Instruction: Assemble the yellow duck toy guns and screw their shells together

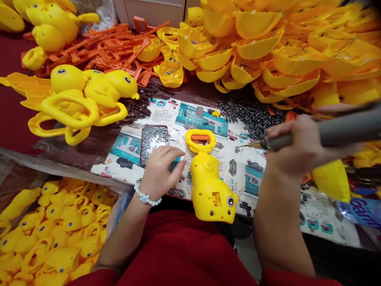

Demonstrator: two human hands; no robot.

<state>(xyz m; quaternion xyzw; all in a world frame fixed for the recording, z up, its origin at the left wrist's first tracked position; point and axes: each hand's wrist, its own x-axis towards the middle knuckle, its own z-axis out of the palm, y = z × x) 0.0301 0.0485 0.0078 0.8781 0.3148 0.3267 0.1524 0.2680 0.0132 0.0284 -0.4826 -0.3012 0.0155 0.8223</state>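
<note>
At the near edge of the worktable [196, 89], a yellow duck-shaped toy [205, 182] is laid lengthwise, its handle [212, 141] pointed away and its lower end apparently overhanging; it is presumably set so that its holed face can be reached from above. On that face a square recess [216, 198], several round holes and a cluster of pinholes are seen; whether screws are seated in the darker holes cannot be told. An eye [230, 201] is shown at the near right, and an orange ribbed trigger [200, 137] is framed by the handle.

The left hand [162, 167] is held just beside the toy, its fingers loosely bent and its thumb apart from them; nothing can be made out between. By the right hand [297, 149], blurred, a grey power screwdriver [342, 126] is gripped with wrapped fingers, its tip aimed leftward, clear of the toy.

A shallow tray [141, 149] of silvery screws [151, 137] is placed against the left hand's side, likely for a short reach. Farther off, black cylinders [257, 115] are heaped to the right, yellow toys [89, 91] are stacked to the left, orange parts [86, 49] are piled behind, and open half-shells [256, 47] are layered in tiers, seemingly to save room.
</note>
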